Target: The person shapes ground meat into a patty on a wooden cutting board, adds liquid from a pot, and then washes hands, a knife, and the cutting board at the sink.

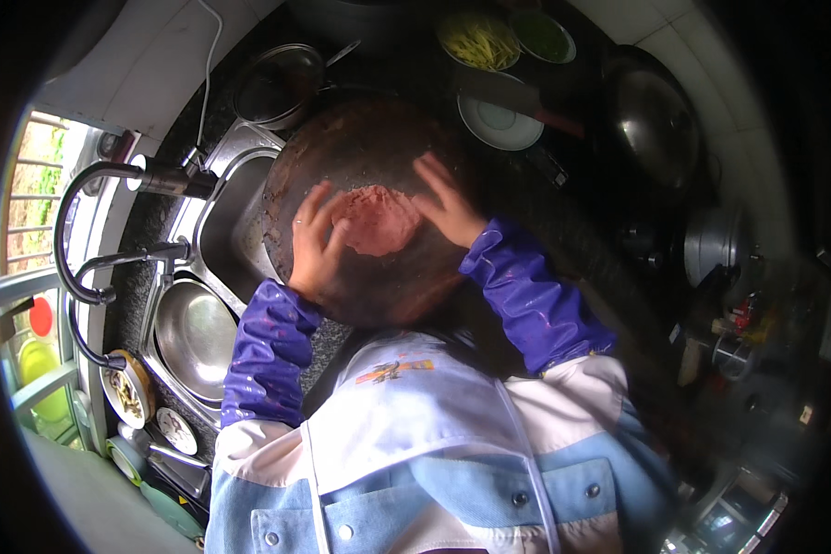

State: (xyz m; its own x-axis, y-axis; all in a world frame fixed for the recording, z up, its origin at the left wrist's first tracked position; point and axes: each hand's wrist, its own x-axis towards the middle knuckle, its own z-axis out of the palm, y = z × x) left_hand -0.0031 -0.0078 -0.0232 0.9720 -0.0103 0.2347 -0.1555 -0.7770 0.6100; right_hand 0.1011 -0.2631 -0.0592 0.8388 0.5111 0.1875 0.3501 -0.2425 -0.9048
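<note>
A mound of pink minced meat (379, 220) lies on a large round wooden chopping board (388, 145). To its left is my left hand (316, 235), fingers spread, the thumb and fingertips at the edge of the meat. On the other side my right hand (450, 204) has its fingers apart, the thumb close to the meat's right edge; the fingers are slightly blurred. Neither hand holds anything. Whether the fingertips touch the meat I cannot tell. Beyond the board, a cleaver (502, 93) with a reddish handle rests across a white plate (502, 124).
A double steel sink (239, 208) with curved faucets (83, 180) adjoins the board on the left. A lidded glass pot (278, 83) stands behind. At the back are bowls of yellow-green shreds (481, 43) and chopped greens (543, 38). A wok (654, 124) sits at right.
</note>
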